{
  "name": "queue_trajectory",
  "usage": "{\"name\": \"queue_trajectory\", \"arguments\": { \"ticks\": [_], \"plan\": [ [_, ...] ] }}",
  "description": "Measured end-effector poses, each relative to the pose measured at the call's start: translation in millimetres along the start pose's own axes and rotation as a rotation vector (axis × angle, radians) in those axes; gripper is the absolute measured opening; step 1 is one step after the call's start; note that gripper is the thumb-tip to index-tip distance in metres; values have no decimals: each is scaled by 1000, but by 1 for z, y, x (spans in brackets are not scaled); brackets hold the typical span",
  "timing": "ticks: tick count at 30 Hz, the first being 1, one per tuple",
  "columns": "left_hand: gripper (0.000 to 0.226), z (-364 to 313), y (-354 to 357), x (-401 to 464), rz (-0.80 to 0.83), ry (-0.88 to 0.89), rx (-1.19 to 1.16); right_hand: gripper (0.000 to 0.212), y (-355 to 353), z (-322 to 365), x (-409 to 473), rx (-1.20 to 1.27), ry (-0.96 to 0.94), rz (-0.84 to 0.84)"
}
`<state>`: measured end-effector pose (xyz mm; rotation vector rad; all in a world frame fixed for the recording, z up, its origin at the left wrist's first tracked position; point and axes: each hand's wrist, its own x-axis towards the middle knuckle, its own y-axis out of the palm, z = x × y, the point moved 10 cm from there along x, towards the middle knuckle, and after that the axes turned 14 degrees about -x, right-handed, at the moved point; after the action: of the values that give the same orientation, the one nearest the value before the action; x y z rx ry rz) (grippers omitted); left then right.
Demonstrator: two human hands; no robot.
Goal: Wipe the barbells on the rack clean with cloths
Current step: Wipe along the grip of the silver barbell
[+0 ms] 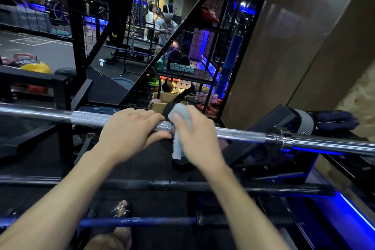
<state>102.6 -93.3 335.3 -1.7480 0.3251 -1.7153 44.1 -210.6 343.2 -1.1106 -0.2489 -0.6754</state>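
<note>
A silver barbell (241, 134) with a knurled shaft lies across the black rack (284, 115), running from the left edge to the right edge. My left hand (129, 130) grips the shaft near its middle, fingers curled over the top. Right beside it my right hand (196, 138) holds a light grey cloth (180, 122) wrapped against the bar; the cloth's tail hangs below the shaft. That hand looks blurred. A black barbell (162, 185) and a blue barbell (138, 221) lie lower and nearer to me.
A mirror (142, 32) behind the rack reflects a person at a bar. A wire mesh cage (192, 79) with gear stands beyond the bar. Kettlebells and a yellow ball (38, 67) sit at the left. A brown wall (304, 36) rises at the right.
</note>
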Motion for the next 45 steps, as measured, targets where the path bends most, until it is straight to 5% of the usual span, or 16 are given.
{"name": "queue_trajectory", "arguments": {
  "ticks": [3, 6, 8, 11, 15, 21, 25, 30, 38, 45],
  "plan": [
    [57, 2, -1, -2, -11, -2, 8, 3, -68, -60, -1, 320, 120, -203],
    [57, 2, -3, -2, -10, 0, -10, 14, -123, -106, -9, 57, 209, -372],
    [57, 1, -4, -1, -18, 6, -7, 16, -116, -109, -11, -94, 143, -305],
    [57, -1, -3, -2, -23, 7, 5, 28, -51, -95, -30, -284, -100, 26],
    [56, 0, -2, -2, -28, 7, 15, 29, -44, -78, -44, -256, -274, 108],
    [59, 2, 0, -2, -15, 1, 2, 64, -30, -83, -12, -609, -282, 127],
    [58, 1, -2, -1, -18, 5, 23, 22, -27, -74, 10, -727, -209, 138],
    [56, 1, -2, -2, -14, 3, 23, 17, -32, -54, -6, -436, -335, 20],
    [56, 2, 1, -3, 1, -3, 8, 43, -33, -63, -29, -189, -441, -27],
    [57, 1, 4, -2, 10, -6, 13, 43, -25, -82, -9, -695, -327, 5]
  ]
}}
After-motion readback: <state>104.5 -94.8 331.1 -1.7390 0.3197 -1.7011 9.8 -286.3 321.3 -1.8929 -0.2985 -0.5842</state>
